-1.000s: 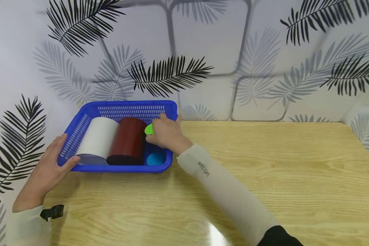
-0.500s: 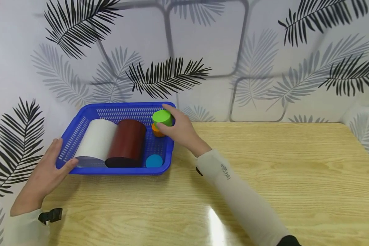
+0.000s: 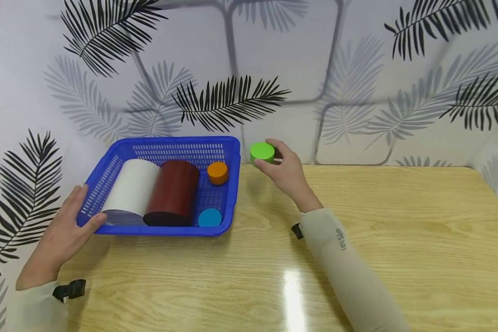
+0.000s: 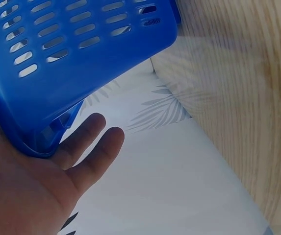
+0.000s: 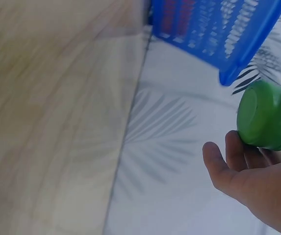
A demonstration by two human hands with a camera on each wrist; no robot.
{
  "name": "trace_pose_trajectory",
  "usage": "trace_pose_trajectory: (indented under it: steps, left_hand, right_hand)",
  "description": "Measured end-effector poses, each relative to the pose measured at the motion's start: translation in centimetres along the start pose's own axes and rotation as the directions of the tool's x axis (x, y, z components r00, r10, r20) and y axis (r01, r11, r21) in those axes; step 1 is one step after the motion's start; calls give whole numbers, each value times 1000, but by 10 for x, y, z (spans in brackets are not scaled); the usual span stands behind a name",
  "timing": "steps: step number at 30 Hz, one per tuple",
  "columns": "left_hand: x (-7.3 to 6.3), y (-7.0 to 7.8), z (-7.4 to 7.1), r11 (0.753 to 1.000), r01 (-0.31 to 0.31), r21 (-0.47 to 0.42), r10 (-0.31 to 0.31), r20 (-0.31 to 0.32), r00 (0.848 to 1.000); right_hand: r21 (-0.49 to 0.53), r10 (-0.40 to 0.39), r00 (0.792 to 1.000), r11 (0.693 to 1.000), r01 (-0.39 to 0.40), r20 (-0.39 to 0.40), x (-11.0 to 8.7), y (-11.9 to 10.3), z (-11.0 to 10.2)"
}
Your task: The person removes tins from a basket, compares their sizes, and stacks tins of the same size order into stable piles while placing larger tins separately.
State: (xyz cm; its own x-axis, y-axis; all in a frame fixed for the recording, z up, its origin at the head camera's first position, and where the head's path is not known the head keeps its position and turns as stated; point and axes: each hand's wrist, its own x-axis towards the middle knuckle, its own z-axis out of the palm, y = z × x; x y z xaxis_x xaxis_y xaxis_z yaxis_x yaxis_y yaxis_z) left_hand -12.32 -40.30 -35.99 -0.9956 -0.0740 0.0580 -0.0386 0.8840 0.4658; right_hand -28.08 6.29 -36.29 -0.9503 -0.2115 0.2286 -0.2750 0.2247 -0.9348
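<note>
partly curled, the right fingers (image 3: pixel 280 147) span and pinch a green cylinder (image 3: pixel 262 151).

Smooth green cylinder (image 3: pixel 262 152), blue plastic basket (image 3: pixel 166 229), glossy wood-grain table (image 3: pixel 398 221)

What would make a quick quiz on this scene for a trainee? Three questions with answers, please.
1. What does the right hand hold?

2. True or false: the left hand touches the blue basket.

3. Pick one: how many small round pieces can be seen inside the blue basket?
A) one
B) two
C) four

Key:
1. A green round piece.
2. True.
3. B: the orange piece and the blue piece.
</note>
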Motion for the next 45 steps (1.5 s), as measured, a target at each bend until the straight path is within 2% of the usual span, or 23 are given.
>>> trace_pose_trajectory:
  steps: [5,10,17,23,31,37,45]
  left_hand:
    - [-1,-1,1,1000,15,2,-15,4,1000]
    - [-2,-2,-1,1000,4,-7,-4,5,1000]
    - [0,0,-2,1000,4,-13,-4,7,1000]
    - [1,1,-1,1000,8,-2,-8,5,1000]
    - [0,2,0,1000,17,9,-16,-10,1000]
    - [0,2,0,1000,11,-2,-11,-5,1000]
    - [1,2,0,1000,4,1,-4,-11,1000]
  right_hand:
    - [-70,72,997,995,-71,16,3,19,-13]
    - [-79,141,989,987,-139,31,5,31,-20]
    - [-133,169,985,978,-163,39,6,49,-31]
    - [-85,234,970,970,-228,70,6,58,-37]
    - [-120,312,947,946,-303,71,6,66,-40]
    - [-129,330,940,939,-318,86,4,67,-42]
    - [-178,310,941,942,-285,135,5,67,-41]
